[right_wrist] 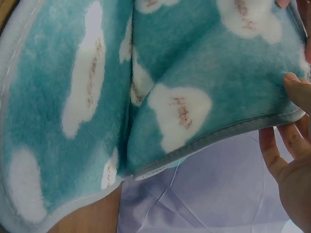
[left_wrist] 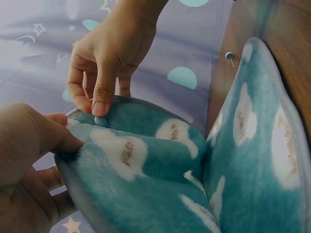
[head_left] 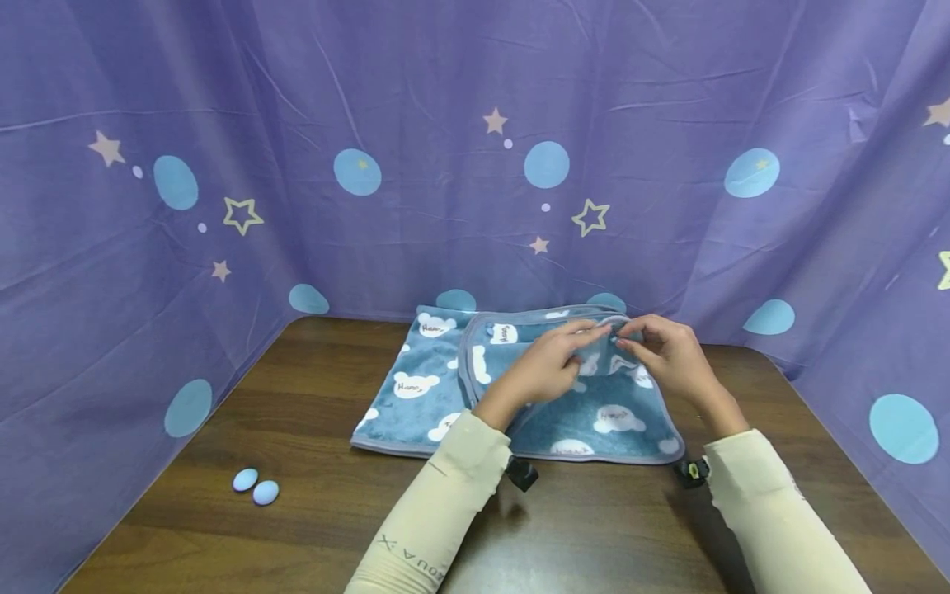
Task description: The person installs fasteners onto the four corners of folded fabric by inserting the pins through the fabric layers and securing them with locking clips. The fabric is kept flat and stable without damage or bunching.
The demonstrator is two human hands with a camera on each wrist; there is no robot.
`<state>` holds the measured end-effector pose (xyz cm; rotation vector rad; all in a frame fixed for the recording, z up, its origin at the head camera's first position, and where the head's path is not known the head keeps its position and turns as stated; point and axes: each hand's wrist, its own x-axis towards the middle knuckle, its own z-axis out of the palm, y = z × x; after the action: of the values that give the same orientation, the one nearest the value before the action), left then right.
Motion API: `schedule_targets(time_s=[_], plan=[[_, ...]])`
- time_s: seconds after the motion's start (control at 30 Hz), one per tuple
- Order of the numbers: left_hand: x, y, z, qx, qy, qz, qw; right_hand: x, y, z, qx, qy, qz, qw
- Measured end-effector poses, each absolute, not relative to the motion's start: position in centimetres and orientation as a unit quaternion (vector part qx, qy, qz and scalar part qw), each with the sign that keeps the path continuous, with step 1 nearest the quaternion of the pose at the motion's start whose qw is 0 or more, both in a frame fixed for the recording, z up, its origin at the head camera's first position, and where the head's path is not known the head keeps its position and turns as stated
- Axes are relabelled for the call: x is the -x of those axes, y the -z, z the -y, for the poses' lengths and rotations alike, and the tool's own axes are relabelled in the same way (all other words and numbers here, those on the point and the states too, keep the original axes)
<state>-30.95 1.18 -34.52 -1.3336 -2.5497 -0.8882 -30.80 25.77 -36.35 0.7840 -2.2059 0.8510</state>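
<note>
A teal fleece blanket (head_left: 586, 404) with white bear-head patches and a grey border lies partly folded on the table. My left hand (head_left: 547, 363) pinches a raised edge of its upper layer; in the left wrist view, the left thumb (left_wrist: 65, 138) lies on top and the fingers are underneath. Opposite, my right hand (head_left: 668, 351) pinches the same raised corner. Under its thumb in the left wrist view sits a small rounded blue piece (left_wrist: 100, 121), its kind unclear. The right wrist view shows the right hand (right_wrist: 296, 165) at the blanket's bordered edge.
Two small light-blue oval pieces (head_left: 256, 487) lie at the left of the brown wooden table (head_left: 297, 396). A purple curtain (head_left: 445, 231) with stars and dots surrounds the table's back and sides. Dark wrist cameras (head_left: 522, 473) are strapped to both forearms.
</note>
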Motion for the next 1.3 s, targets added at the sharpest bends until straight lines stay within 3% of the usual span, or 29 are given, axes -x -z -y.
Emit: schedule_targets(time_s=[0.8, 1.03, 1.3], plan=[[31.6, 34.3, -0.2, 0.459, 0.310, 0.830, 0.073, 32.2, 35.7, -24.7, -0.310, -0.274, 0.826, 0.383], [31.6, 34.4, -0.2, 0.473, 0.325, 0.818, 0.042, 31.9, 36.4, -25.2, -0.323, -0.264, 0.808, 0.416], [31.1, 34.3, 1.0, 0.416, 0.371, 0.830, -0.023, 32.1, 36.4, -25.6, -0.336, -0.234, 0.806, 0.427]])
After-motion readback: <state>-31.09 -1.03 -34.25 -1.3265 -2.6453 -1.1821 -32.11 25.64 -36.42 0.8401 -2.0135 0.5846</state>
